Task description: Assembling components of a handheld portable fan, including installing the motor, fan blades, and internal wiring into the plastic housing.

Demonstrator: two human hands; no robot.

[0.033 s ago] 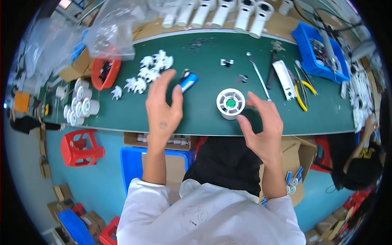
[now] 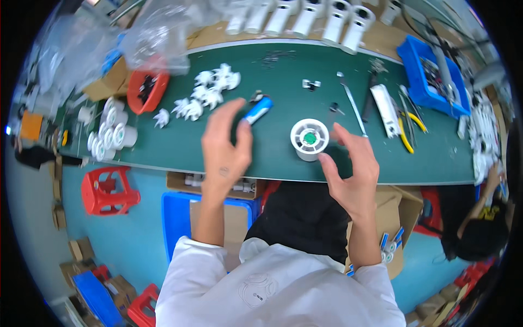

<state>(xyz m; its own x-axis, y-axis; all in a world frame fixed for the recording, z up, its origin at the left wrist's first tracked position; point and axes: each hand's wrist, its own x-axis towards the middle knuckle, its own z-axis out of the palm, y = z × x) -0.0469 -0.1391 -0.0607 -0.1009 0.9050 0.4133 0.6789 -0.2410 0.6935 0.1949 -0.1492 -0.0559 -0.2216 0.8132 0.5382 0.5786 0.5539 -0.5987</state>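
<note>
My left hand (image 2: 227, 150) hovers over the left-middle of the green bench, with thumb and fingers apart and nothing held. Just beyond its thumb lies a blue cylinder (image 2: 259, 110) that looks like a battery, with a small dark and metallic part at its far end. Fingers spread, my right hand (image 2: 354, 166) is at the right side of a white round housing (image 2: 324, 143) with spokes and a green centre. This housing stands upright on the bench; whether my fingertips touch it, I cannot tell. White finned impellers (image 2: 210, 92) lie in a loose group left of the blue cylinder.
White housings (image 2: 115, 135) and a red bowl (image 2: 148, 91) of dark parts stand left. Rightward lie a metal rod tool (image 2: 353, 103), a white elongated shell (image 2: 385, 110), yellow-handled pliers (image 2: 406, 136) and a blue bin (image 2: 433, 76). White handled bodies (image 2: 310, 19) line the back.
Most bench items sit slightly further right in the picture, as if the view turned a little. My left hand also appears a little further right; my right hand stays beside the white housing.
</note>
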